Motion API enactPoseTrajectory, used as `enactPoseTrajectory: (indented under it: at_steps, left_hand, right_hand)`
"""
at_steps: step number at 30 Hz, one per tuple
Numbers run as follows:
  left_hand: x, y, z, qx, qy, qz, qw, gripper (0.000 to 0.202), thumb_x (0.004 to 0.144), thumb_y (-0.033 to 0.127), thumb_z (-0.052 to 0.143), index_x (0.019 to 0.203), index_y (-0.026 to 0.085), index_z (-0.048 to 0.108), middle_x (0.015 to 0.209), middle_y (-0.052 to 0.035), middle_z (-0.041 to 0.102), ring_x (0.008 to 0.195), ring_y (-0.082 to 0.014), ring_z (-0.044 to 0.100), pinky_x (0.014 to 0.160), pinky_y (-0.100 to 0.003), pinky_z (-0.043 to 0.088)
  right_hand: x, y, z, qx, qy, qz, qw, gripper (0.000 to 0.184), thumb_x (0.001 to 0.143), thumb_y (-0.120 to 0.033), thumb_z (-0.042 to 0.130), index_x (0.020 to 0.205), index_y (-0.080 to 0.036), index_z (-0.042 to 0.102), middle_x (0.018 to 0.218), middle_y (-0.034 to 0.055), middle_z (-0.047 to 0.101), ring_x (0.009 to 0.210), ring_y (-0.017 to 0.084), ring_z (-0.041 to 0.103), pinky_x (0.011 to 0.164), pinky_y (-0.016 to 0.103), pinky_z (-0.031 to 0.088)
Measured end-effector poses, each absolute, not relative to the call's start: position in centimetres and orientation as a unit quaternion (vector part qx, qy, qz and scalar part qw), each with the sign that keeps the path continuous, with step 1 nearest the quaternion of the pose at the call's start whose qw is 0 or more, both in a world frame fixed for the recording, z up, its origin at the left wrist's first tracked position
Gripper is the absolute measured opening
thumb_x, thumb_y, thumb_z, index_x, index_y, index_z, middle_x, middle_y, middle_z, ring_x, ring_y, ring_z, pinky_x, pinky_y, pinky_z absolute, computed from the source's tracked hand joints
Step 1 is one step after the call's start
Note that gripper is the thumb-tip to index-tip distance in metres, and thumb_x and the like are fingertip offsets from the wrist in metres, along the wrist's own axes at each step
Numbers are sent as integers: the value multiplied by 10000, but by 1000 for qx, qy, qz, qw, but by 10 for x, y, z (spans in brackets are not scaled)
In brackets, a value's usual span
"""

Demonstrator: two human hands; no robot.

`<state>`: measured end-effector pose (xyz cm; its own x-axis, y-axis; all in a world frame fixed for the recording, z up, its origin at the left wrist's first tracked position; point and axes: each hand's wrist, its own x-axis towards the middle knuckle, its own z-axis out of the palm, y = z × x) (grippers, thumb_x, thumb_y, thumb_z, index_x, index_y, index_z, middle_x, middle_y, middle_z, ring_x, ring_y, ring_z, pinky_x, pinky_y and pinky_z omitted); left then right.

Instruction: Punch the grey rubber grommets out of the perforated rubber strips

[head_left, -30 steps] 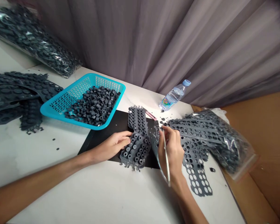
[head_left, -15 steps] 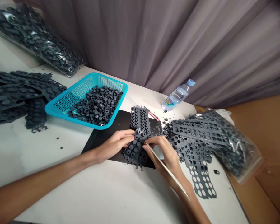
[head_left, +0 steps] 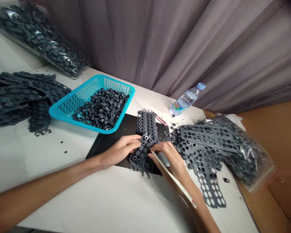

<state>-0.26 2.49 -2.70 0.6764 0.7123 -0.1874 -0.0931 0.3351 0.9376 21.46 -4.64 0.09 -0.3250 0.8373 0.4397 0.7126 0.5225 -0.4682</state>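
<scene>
A dark grey rubber sheet (head_left: pixel 141 154) studded with round ring-shaped parts lies over a black mat (head_left: pixel 104 145), crossing a second studded strip (head_left: pixel 146 121). My left hand (head_left: pixel 122 147) is closed on the left edge of the upper sheet, thumb and fingers pinched together. At its right edge is my right hand (head_left: pixel 171 158), closed round a long, thin, pale tool (head_left: pixel 176 179). The tool runs back over the wrist; its working tip is hidden by the fingers and the sheet.
A blue basket (head_left: pixel 77 125) holds many small black rubber pieces. Punched-out sheets (head_left: pixel 208 152) and a plastic bag (head_left: pixel 252 165) lie to the right. A water bottle (head_left: pixel 185 100) and a pink cutter (head_left: pixel 161 120) are behind. Studded sheets (head_left: pixel 14 97) and a full bag (head_left: pixel 43 42) sit left.
The whole view has shifted slightly. Both hands keep their places on the sheet, with barely any visible movement.
</scene>
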Motion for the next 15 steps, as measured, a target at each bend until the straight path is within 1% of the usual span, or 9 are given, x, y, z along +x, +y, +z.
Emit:
enactPoseTrajectory:
  at_steps: [3, 10, 15]
  left_hand:
    - [-2, 24, -28, 508, 304, 268, 760, 389, 979, 417, 630, 1289, 194, 707, 1128, -89, 767, 1038, -239, 673, 866, -319, 522]
    - [-2, 24, -29, 514, 311, 270, 752, 372, 983, 402, 624, 1294, 215, 703, 1206, -74, 740, 1054, -225, 656, 858, -296, 507]
    - [-2, 24, -25, 532, 325, 258, 738, 353, 990, 373, 598, 1275, 196, 706, 1139, -70, 742, 1027, -218, 636, 845, -291, 491]
  right_hand:
    - [217, -44, -2, -469, -819, 80, 322, 147, 982, -189, 637, 1122, -235, 633, 979, 59, 726, 924, 218, 662, 808, 349, 578]
    - [217, -46, 3, -464, -827, 93, 304, 159, 985, -177, 632, 1134, -232, 628, 1010, 65, 730, 942, 223, 658, 841, 371, 581]
    - [219, -45, -4, -469, -823, 77, 310, 156, 985, -162, 637, 1124, -227, 613, 996, 56, 713, 941, 212, 633, 826, 352, 567]
